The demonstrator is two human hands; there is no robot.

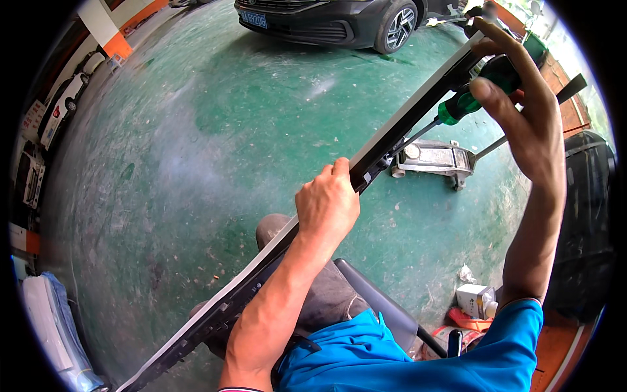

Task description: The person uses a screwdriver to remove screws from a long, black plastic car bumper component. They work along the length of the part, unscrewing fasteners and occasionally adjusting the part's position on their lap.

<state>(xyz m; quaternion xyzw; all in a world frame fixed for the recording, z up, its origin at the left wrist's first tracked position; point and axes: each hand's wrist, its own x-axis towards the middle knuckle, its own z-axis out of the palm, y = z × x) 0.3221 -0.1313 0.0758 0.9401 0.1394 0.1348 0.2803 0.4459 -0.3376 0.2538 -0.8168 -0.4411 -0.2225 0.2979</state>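
A long dark trim strip (418,111) with a pale outer edge runs slantwise from the lower left to the upper right, across my lap. My left hand (328,201) is closed around the strip near its middle. At the upper right, my right hand (522,111) curls around the handle of a screwdriver (459,104), thumb across the near side and forefinger stretched toward the strip's far end. The screwdriver's handle is green and black. Its shank slants down to the strip's dark inner side, the tip meeting a small fitting there. Part of the handle hides behind my thumb.
A silver floor jack (436,159) stands on the green floor (215,130), its long handle rising behind my right arm. A dark car (320,23) is parked ahead. By my right elbow lie a white can (475,300) and red items. Wrapped material (55,326) lies lower left.
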